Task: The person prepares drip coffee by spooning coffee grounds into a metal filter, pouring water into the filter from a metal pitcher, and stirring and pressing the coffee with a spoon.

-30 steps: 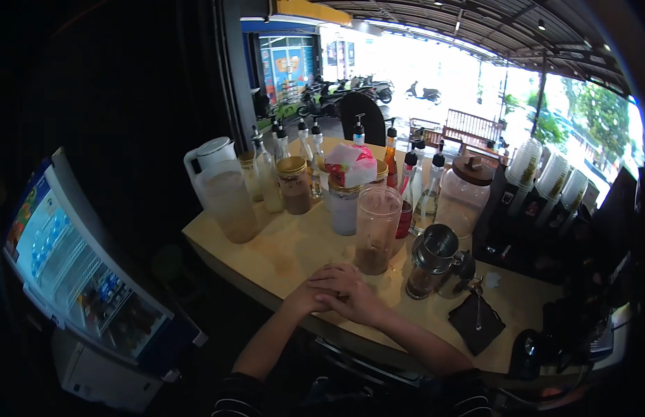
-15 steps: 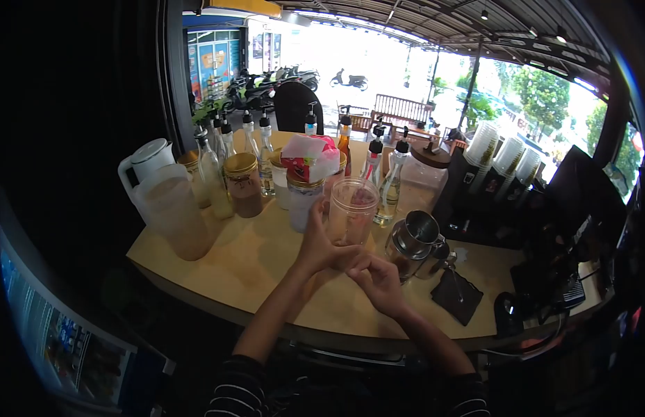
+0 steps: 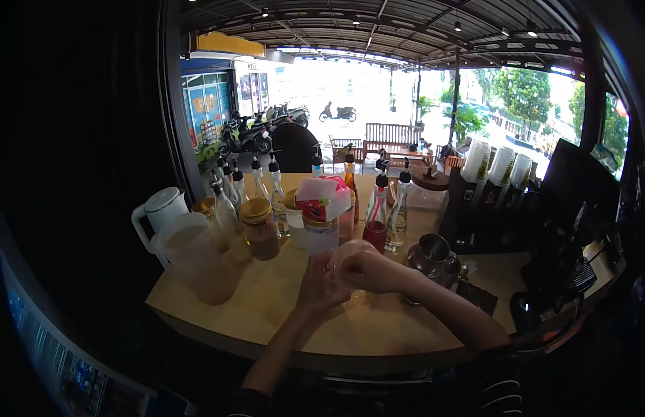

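Note:
A clear plastic jar (image 3: 356, 246) is up in front of me over the counter, mostly covered by my hands. My left hand (image 3: 321, 283) is wrapped round its left side. Across the near side of the jar lies my right hand (image 3: 372, 271), its fingers curled in a pinch; what they hold, if anything, is hidden. Just behind stands a white-filled jar (image 3: 321, 236) with a pink-and-white packet (image 3: 325, 197) on top. To the right of my hands is a metal pitcher (image 3: 429, 256).
Several pump bottles (image 3: 274, 194) and a gold-lidded jar (image 3: 258, 233) line the wooden counter (image 3: 267, 323). A large translucent pitcher (image 3: 190, 257) stands at the left. Stacked plastic cups (image 3: 477, 161) sit in a dark holder at the right, near a dark screen (image 3: 565, 184).
My right hand has moved up from the jar's base to its upper part, covering much of it. The view has tilted upward, so the counter appears lower.

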### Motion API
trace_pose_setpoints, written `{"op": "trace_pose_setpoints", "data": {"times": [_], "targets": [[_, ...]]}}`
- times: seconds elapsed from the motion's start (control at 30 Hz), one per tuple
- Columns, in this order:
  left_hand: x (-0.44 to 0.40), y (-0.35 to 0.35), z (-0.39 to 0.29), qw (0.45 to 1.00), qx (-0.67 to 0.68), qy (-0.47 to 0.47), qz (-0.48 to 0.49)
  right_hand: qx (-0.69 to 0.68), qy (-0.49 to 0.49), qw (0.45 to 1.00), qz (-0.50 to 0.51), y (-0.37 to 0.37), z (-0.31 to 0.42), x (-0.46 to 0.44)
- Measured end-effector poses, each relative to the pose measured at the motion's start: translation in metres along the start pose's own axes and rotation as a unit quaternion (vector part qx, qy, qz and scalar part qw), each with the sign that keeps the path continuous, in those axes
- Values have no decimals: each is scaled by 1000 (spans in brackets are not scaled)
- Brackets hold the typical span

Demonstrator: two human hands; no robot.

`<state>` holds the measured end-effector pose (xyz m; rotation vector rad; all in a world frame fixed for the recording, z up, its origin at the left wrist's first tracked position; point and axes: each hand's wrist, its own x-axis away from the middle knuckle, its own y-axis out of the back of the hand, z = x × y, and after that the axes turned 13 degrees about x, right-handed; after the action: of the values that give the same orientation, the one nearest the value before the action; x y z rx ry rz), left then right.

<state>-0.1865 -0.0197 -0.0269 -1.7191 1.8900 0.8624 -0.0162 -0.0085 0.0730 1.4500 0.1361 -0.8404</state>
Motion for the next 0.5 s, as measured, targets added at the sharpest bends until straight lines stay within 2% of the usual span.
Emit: {"op": "trace_pose_setpoints", "data": {"times": [0.07, 0.1, 0.13, 0.2, 0.27, 0.3, 0.33, 0.4, 0.43, 0.5], "targets": [[4, 4, 2, 989, -142, -36, 33, 86, -79, 971, 211, -28, -12, -10], [6, 3, 3, 988, -142, -37, 36, 86, -80, 971, 209, -37, -14, -15], [7, 0, 3, 995, -90, 2, 33, 235, 23, 920, 314, -45, -13, -20], [8, -5, 4, 997, 13, 77, 25, 375, 128, 825, 403, -66, -25, -24], [13, -5, 20, 996, 40, 73, 38, 262, -9, 879, 399, -121, -66, -13], [14, -2, 25, 994, 69, 72, 52, 317, 113, 866, 371, -170, -109, 0], [11, 1, 17, 994, 69, 72, 50, 317, 114, 865, 371, -154, -99, -3], [7, 5, 1, 994, -90, 55, 40, 361, 64, 793, 486, -119, -76, -7], [5, 6, 3, 994, -88, 57, 40, 374, 47, 764, 523, -102, -60, -12], [3, 6, 10, 992, -116, 39, 44, 417, 30, 767, 487, -81, -27, -31]]}}
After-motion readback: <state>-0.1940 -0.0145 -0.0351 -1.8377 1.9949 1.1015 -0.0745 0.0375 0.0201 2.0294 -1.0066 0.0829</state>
